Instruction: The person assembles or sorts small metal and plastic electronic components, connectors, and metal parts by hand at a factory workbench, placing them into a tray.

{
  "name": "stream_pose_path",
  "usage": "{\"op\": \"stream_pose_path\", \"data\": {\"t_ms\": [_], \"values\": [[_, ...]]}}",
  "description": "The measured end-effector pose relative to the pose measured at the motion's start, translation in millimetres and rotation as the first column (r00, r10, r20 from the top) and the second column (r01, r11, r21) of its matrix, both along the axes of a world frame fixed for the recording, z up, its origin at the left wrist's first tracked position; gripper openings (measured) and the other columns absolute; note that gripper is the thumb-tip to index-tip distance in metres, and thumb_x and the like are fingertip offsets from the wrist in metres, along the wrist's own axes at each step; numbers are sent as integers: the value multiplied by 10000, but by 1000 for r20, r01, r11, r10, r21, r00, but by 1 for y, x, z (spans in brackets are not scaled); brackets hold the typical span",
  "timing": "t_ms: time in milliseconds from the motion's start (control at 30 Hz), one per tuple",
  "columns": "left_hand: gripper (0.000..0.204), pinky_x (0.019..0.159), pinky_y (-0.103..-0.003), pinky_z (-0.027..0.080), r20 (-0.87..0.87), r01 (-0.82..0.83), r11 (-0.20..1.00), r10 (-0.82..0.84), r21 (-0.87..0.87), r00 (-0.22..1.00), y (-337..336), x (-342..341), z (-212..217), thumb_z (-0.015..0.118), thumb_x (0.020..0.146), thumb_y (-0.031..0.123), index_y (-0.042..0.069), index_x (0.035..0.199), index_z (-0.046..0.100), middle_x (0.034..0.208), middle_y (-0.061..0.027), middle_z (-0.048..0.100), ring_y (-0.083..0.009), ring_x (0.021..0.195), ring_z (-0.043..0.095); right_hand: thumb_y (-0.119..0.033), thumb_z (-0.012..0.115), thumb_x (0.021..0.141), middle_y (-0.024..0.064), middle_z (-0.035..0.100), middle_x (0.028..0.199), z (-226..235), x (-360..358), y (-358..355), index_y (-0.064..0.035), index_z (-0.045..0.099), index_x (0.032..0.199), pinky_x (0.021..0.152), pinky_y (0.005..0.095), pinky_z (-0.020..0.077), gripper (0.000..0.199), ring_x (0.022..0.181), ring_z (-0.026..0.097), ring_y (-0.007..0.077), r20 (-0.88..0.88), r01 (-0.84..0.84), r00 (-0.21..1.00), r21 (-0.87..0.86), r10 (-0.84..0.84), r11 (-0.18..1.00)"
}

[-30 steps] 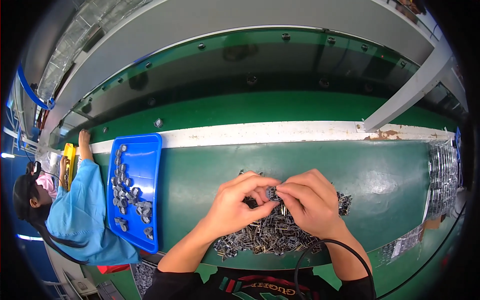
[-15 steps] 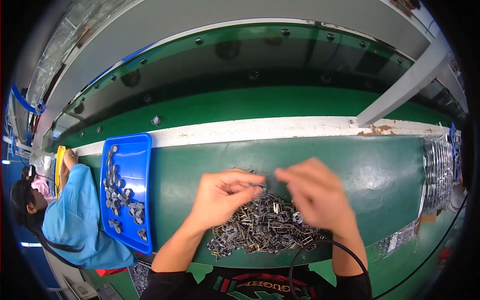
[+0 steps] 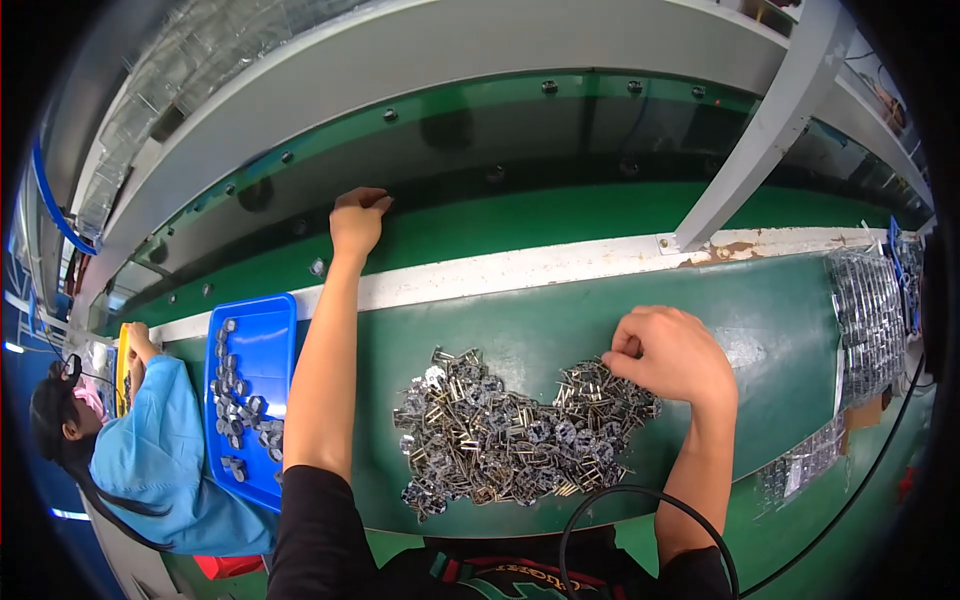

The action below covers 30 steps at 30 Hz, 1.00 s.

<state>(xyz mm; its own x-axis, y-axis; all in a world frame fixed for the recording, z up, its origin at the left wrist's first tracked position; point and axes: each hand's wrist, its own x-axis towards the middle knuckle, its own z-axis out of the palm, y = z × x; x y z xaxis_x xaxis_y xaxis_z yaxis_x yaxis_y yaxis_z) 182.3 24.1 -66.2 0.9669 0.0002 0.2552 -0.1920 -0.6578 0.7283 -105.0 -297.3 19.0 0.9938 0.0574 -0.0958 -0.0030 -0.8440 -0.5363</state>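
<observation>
A heap of small grey and brass metal parts (image 3: 510,435) lies on the green table (image 3: 560,320) right in front of me. My right hand (image 3: 670,355) rests at the heap's right end, its fingers curled down onto the parts there. My left hand (image 3: 357,220) is stretched far forward over the white strip to the green conveyor belt (image 3: 560,215), with the fingers closed; whether it holds a part is hidden.
A blue tray (image 3: 255,330) with several dark parts sits to the left. Beside it sits another person in a light blue top (image 3: 150,460). A grey post (image 3: 760,130) slants up at the right. Bagged metal parts (image 3: 870,300) lie at the right edge. A black cable (image 3: 640,500) loops near me.
Both hands were together over the heap. Now my left arm has reached far forward to the belt, while my right hand has dropped onto the heap's right end.
</observation>
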Motion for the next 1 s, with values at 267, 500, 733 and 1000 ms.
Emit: {"op": "stream_pose_path", "data": {"t_ms": [267, 500, 733, 1000], "values": [[392, 924, -447, 513, 112, -78, 796, 14, 600, 994, 30, -29, 36, 698, 861, 332, 43, 1126, 717, 1109, -201, 709, -366, 1025, 676, -36, 633, 745, 63, 655, 683, -9, -8, -10, -50, 673, 924, 709, 425, 503, 184, 776, 635, 300, -62, 2, 998, 137, 7, 991], [398, 850, -376, 549, -248, 64, 848, 81, 526, 965, 68, -64, 54, 793, 762, 259, 38, 1088, 732, 940, -154, 742, -294, 906, 717, 2, 589, 778, 112, 540, 782, -9, -1, 5, -27, 723, 991, 668, 369, 468, 253, 722, 571, 280, 228, -152, 971, 333, 77, 931], [238, 786, -401, 557, -4, -1, 866, 3, 500, 1000, 36, -78, 33, 737, 755, 140, 31, 967, 740, 821, -153, 710, -321, 798, 698, 45, 616, 791, 55, 543, 770, 2, 0, 31, -23, 715, 886, 585, 288, 452, 153, 641, 540, 147, 161, -87, 987, 535, 0, 840], [299, 778, -322, 559, 51, 261, 958, -257, -121, 965, -19, -138, 38, 694, 794, -16, -20, 1093, 685, 1062, -119, 639, -195, 882, 689, -23, 799, 785, 29, 636, 799, -23, 0, 44, -22, 715, 910, 536, 231, 437, 150, 612, 565, 79, 341, -213, 939, 665, -38, 716]]}}
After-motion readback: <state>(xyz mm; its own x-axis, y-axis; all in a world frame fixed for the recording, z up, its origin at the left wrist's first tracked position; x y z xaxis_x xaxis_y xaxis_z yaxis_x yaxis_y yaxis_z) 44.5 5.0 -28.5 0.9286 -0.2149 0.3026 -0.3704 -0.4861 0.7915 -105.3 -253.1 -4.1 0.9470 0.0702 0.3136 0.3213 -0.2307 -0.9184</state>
